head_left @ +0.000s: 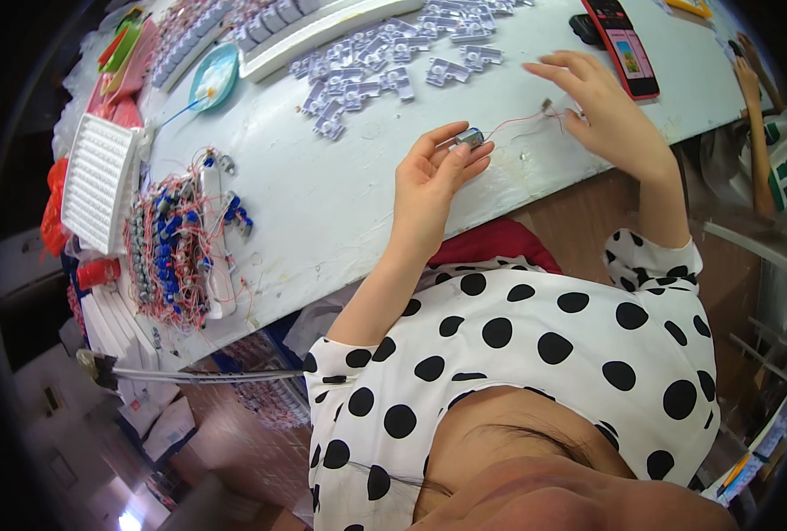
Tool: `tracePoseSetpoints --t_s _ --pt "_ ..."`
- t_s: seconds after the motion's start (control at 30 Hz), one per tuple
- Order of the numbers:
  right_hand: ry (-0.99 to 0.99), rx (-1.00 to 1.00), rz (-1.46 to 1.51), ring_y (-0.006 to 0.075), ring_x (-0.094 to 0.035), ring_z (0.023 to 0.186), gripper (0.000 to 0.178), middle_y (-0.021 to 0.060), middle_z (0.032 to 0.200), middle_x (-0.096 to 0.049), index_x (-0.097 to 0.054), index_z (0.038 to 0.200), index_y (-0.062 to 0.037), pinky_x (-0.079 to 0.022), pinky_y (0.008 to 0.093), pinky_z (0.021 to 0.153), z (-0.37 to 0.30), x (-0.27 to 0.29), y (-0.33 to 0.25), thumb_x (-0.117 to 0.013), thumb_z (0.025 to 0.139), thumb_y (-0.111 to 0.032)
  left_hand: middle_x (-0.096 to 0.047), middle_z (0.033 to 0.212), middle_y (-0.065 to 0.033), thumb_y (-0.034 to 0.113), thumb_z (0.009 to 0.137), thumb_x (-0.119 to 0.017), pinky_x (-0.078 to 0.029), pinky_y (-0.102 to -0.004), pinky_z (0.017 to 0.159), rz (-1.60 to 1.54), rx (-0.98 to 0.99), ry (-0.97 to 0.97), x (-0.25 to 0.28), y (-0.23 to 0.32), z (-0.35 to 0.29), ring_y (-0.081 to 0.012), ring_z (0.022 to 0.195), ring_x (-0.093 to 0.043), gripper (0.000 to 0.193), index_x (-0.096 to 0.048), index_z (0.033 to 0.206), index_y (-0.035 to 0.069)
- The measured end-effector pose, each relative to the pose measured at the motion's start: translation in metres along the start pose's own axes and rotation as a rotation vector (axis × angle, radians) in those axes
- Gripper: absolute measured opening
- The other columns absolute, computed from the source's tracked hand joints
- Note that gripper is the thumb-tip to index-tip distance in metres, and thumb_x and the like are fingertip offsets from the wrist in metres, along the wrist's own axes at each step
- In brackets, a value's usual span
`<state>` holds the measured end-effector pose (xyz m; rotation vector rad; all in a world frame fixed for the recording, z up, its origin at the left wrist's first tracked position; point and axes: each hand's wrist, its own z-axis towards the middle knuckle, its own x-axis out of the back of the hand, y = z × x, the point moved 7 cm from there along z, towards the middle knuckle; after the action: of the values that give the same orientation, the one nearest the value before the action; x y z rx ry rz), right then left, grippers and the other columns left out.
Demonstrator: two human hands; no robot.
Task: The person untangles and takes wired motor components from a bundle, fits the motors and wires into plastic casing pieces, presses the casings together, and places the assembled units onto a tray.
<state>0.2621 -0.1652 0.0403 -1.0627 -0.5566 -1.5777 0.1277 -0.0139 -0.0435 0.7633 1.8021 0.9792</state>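
Note:
Between the thumb and fingers of my left hand [431, 181] is a small silver and blue motor [470, 138], held just above the white table [323, 212]. Thin red wires [513, 120] run from it to the right, ending at a small grey piece [547, 104] beside my right hand [613, 115]. That hand is open, its fingers apart, with nothing visibly held. Beyond my hands lie many pale grey plastic housings [358, 88]. To the left, a heap of wired motors [172, 248] in grey and blue rests on the table.
A red phone [628, 53] lies at the far right. At the far left are a teal bowl [215, 78] with a blue stick and a tilted white ridged tray [97, 181]. Another person's arm [752, 133] shows at the right edge. Long white trays of grey parts [265, 53] stand behind.

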Motion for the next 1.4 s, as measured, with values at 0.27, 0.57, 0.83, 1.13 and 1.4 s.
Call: tracePoseSetpoints --t_s 0.27,0.57,0.83,1.13,1.4 --pt "0.096 -0.443 0.555 0.0228 -0.059 0.086 0.013 0.0027 0.088 -0.066 -0.071 0.089 -0.0071 -0.050 0.0348 0.076 -0.020 -0.044 -0.043 -0.077 0.079 -0.013 -0.068 0.115 -0.0180 0.006 0.102 -0.054 -0.054 -0.0359 0.101 0.091 -0.098 0.075 -0.002 -0.014 -0.006 -0.0239 0.116 -0.065 0.036 -0.048 0.135 -0.009" --pt "0.215 -0.440 0.386 0.0206 -0.061 0.086 0.012 -0.0002 0.085 -0.067 -0.072 0.084 -0.0096 -0.052 0.0329 0.073 -0.023 -0.044 -0.051 -0.079 0.076 -0.016 -0.060 0.131 -0.0211 0.001 0.101 -0.054 -0.053 -0.0348 0.103 0.283 -0.322 0.079 -0.009 -0.003 -0.015 -0.0204 0.120 -0.061 0.033 -0.050 0.132 -0.009" --pt "0.191 -0.550 0.548 0.0129 -0.054 0.074 0.010 0.0004 0.083 -0.068 -0.074 0.089 -0.0061 -0.042 0.0258 0.062 -0.030 -0.049 -0.038 -0.075 0.080 -0.006 -0.062 0.128 -0.0219 -0.001 0.101 -0.053 -0.051 -0.0375 0.105 0.372 -0.318 0.057 -0.012 -0.002 -0.017 -0.0258 0.120 -0.062 0.031 -0.050 0.131 -0.011" --pt "-0.139 -0.852 1.012 0.0008 -0.042 0.065 0.012 -0.0071 0.081 -0.062 -0.075 0.094 -0.0054 -0.033 0.0194 0.058 -0.038 -0.072 -0.016 -0.076 0.085 -0.013 -0.065 0.122 -0.0219 0.004 0.102 -0.054 -0.053 -0.0407 0.104 0.198 -0.194 -0.012 -0.008 -0.002 -0.009 -0.0296 0.116 -0.065 0.033 -0.052 0.131 -0.012" --pt "0.098 -0.541 0.878 0.0048 -0.050 0.063 0.019 -0.0003 0.091 -0.069 -0.070 0.104 -0.0059 -0.040 0.0216 0.056 -0.022 -0.046 -0.033 -0.074 0.086 -0.011 -0.066 0.119 -0.0203 0.006 0.101 -0.057 -0.056 -0.0379 0.098 0.164 -0.118 -0.015 0.001 -0.002 -0.011 -0.0281 0.109 -0.069 0.034 -0.055 0.131 -0.009"
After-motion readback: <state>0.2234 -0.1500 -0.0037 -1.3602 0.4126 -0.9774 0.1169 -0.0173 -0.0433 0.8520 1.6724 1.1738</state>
